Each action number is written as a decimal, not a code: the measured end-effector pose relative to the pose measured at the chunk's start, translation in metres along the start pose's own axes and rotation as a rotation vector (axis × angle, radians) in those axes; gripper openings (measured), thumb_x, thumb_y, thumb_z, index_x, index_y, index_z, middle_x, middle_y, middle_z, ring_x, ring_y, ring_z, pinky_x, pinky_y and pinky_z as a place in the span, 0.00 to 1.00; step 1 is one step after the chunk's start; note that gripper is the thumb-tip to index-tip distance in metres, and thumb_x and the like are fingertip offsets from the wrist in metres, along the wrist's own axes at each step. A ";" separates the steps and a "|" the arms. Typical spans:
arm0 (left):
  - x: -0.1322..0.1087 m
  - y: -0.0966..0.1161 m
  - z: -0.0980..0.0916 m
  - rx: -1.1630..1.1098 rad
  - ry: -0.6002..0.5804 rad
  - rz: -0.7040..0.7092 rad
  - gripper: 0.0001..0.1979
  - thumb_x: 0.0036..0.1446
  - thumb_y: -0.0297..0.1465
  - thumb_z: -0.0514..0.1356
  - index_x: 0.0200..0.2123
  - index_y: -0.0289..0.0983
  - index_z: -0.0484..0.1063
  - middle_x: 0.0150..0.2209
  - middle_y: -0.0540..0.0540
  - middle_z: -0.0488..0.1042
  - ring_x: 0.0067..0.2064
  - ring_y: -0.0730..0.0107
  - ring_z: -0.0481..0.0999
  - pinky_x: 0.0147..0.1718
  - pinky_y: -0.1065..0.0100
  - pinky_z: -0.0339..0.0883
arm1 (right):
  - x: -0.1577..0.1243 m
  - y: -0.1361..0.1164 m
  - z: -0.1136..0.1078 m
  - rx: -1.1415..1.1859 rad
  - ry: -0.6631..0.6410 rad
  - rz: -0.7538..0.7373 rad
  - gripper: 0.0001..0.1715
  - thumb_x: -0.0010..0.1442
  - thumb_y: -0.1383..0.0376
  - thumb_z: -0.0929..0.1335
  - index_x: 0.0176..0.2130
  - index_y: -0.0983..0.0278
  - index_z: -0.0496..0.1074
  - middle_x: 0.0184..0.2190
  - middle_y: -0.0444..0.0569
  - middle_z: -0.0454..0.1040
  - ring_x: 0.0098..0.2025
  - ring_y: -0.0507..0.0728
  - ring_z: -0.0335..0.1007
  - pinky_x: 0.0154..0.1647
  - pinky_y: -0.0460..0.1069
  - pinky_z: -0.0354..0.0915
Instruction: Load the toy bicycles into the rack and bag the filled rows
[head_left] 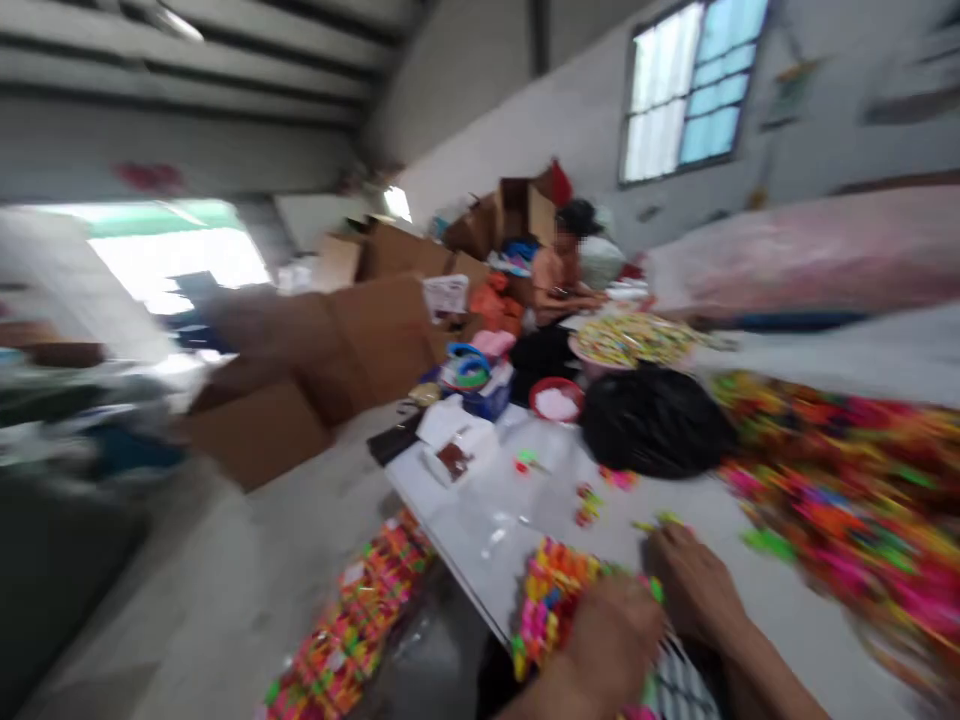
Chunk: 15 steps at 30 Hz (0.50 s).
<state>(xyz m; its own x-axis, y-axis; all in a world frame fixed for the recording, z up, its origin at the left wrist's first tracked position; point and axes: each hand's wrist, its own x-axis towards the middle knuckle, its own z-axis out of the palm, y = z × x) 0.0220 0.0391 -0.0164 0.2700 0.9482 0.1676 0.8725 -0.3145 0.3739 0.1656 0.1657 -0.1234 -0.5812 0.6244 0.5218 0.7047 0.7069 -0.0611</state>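
Observation:
My left hand (pixel 611 635) is closed around a bundle of small multicoloured plastic pieces (pixel 551 590) at the near edge of the white table (pixel 495 520). My right hand (pixel 694 585) rests just right of it, fingers curled on the table beside the bundle; motion blur hides what, if anything, it grips. A few loose coloured pieces (pixel 589 505) lie on the table ahead of both hands.
A big blurred heap of coloured pieces (pixel 847 500) fills the right. A black bag (pixel 656 420), a red bowl (pixel 556 400) and a white box (pixel 457 445) sit farther back. A packet of coloured pieces (pixel 352 630) lies on the floor. Cardboard boxes (pixel 315 370) stand left. A seated person (pixel 562 275) works beyond.

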 end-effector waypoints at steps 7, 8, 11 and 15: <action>-0.002 -0.017 0.029 -0.165 0.068 0.069 0.09 0.59 0.25 0.50 0.31 0.36 0.69 0.33 0.45 0.72 0.38 0.65 0.70 0.41 0.60 0.64 | -0.031 0.004 -0.077 0.022 -0.478 0.293 0.13 0.61 0.70 0.58 0.43 0.63 0.68 0.43 0.51 0.69 0.45 0.55 0.63 0.44 0.48 0.58; -0.004 -0.019 0.028 -0.148 0.088 0.083 0.08 0.59 0.25 0.51 0.31 0.37 0.69 0.32 0.46 0.72 0.38 0.66 0.70 0.40 0.62 0.64 | -0.027 0.004 -0.078 0.021 -0.460 0.364 0.14 0.62 0.69 0.58 0.45 0.63 0.67 0.43 0.51 0.68 0.45 0.55 0.63 0.42 0.47 0.58; -0.008 -0.019 0.024 -0.079 0.125 0.107 0.07 0.58 0.26 0.52 0.31 0.38 0.69 0.31 0.49 0.71 0.36 0.69 0.71 0.39 0.65 0.64 | -0.011 -0.004 -0.068 -0.019 -0.468 0.398 0.14 0.63 0.69 0.58 0.47 0.64 0.65 0.44 0.53 0.67 0.44 0.56 0.64 0.40 0.47 0.59; -0.009 -0.018 0.022 -0.037 0.135 0.112 0.07 0.59 0.27 0.51 0.31 0.37 0.68 0.31 0.49 0.72 0.35 0.69 0.71 0.38 0.66 0.65 | -0.011 -0.019 -0.060 -0.090 -0.528 0.244 0.11 0.61 0.72 0.59 0.41 0.68 0.69 0.42 0.56 0.69 0.46 0.59 0.63 0.44 0.51 0.59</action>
<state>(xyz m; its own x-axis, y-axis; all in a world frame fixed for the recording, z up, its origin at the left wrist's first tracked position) 0.0131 0.0368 -0.0447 0.3059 0.8931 0.3299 0.8235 -0.4221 0.3790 0.1834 0.1254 -0.0770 -0.5056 0.8627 0.0063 0.8619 0.5055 -0.0412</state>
